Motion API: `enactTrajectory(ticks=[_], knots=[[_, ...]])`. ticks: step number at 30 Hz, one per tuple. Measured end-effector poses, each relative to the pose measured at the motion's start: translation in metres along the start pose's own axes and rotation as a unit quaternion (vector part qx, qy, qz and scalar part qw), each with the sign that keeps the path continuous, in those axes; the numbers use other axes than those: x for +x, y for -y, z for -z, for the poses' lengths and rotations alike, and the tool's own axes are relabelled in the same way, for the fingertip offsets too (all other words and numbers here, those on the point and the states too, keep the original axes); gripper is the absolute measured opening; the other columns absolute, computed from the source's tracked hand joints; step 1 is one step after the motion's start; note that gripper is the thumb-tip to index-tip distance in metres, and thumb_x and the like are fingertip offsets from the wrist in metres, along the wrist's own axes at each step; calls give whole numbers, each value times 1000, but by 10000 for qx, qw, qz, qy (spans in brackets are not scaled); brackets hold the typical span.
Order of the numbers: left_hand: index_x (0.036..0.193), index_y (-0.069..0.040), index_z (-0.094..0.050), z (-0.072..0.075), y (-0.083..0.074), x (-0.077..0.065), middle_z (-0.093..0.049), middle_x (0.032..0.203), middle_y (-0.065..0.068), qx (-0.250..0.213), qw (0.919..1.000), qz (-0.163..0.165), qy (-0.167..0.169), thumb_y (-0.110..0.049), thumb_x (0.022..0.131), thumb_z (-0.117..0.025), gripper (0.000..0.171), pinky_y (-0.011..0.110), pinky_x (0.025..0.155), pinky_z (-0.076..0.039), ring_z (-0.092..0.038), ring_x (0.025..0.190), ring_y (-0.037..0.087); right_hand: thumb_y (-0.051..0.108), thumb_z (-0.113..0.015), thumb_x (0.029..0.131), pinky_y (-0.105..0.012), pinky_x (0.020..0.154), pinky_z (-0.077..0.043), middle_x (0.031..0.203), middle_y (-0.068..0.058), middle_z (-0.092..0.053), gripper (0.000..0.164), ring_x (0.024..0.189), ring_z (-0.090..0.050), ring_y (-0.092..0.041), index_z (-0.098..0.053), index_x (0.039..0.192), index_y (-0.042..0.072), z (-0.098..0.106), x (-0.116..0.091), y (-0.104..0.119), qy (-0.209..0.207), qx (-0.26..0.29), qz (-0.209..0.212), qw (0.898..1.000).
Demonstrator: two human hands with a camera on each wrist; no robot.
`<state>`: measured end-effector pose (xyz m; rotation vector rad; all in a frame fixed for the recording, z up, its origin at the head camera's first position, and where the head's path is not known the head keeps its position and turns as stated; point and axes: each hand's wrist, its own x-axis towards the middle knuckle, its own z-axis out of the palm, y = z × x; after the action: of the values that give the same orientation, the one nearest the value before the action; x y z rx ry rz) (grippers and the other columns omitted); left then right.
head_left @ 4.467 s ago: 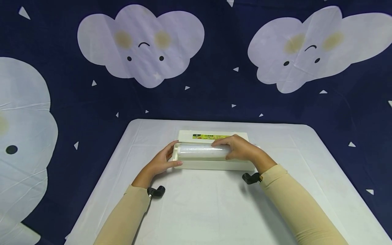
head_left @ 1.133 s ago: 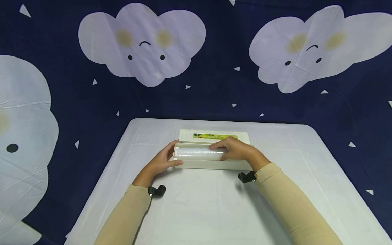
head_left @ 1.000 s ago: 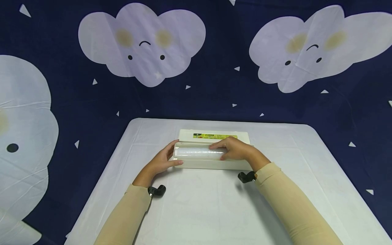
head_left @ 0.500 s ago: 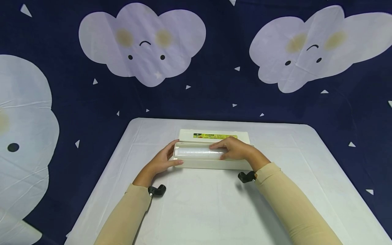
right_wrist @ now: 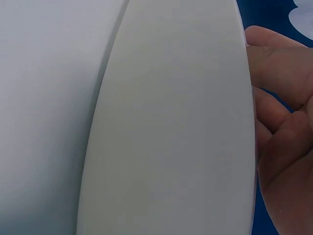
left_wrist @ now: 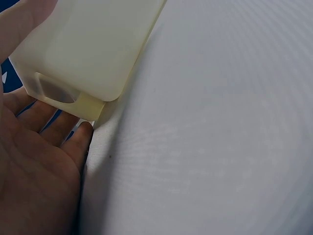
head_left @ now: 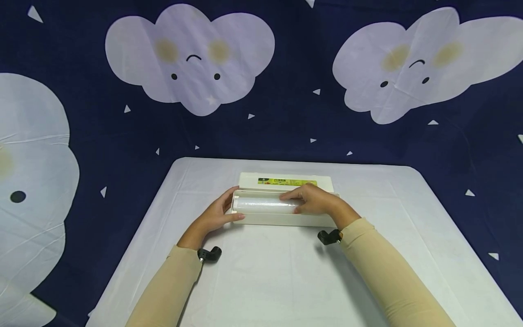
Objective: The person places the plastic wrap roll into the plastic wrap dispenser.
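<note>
In the head view, a cream plastic cling film box (head_left: pixel 282 220) lies lengthwise on the table with its lid (head_left: pixel 247 182) tipped back. A clear, shiny roll of cling film (head_left: pixel 257 205) sits inside it. My left hand (head_left: pixel 209 218) holds the box's left end, thumb at the front and fingers round the far side; the left wrist view shows the fingers under the end with the oval opening (left_wrist: pixel 58 90). My right hand (head_left: pixel 316 200) grips the roll toward its right, hiding that end. In the right wrist view, the box's front wall (right_wrist: pixel 171 122) hides the roll.
A white cloth covers the table (head_left: pixel 261 277). Behind it hangs a dark blue curtain (head_left: pixel 294 127) with pale clouds and small triangles. A yellow-green label (head_left: pixel 269 181) is on the lid. Black wrist cameras sit near each cuff.
Since the oldest frame, the roll has settled lower and slightly left in the box, and my right hand has shifted left with it. Over the last second, almost nothing has moved.
</note>
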<state>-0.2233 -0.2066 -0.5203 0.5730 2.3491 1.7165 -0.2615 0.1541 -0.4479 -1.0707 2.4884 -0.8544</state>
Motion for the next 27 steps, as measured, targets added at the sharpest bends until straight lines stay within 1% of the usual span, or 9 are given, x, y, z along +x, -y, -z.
enactTrajectory(ticks=[7,12,19,23,27], knots=[[166,-12,-29,0,1,0,-34,167,15,37,10000,-17,-3,-15,88,-89,98,44,124,-24,-28,154,33,-3,-85,87,-40,113,-45,141,7,-64,57,136,-54,-17,-71,139,15,0,0,0,1,135,-37,9999],[166,-13,-29,0,1,0,-34,167,13,32,10000,-9,5,-16,88,-90,99,43,124,-24,-27,154,31,-2,-85,86,-41,113,-45,140,8,-65,57,136,-54,-17,-71,139,15,1,-1,-1,-36,156,-35,9999],[166,-12,-28,0,-1,1,-33,167,14,46,10000,26,9,-15,88,-89,99,43,124,-24,-28,154,32,-2,-85,87,-41,113,-45,139,5,-65,55,135,-55,-18,-72,138,13,2,-3,-1,-65,336,2,9994],[166,-13,-29,0,0,1,-34,167,13,42,10000,50,-7,-15,88,-89,98,42,124,-25,-29,154,31,-1,-84,88,-41,113,-45,140,5,-65,54,135,-56,-19,-72,138,13,3,-4,-3,-101,266,52,9996],[166,-14,-29,0,1,1,-34,166,13,36,9999,96,-31,-13,87,-89,99,42,124,-25,-30,154,31,-2,-83,89,-40,112,-47,139,4,-66,53,133,-57,-19,-72,138,14,4,-4,-4,-141,250,6,9996]])
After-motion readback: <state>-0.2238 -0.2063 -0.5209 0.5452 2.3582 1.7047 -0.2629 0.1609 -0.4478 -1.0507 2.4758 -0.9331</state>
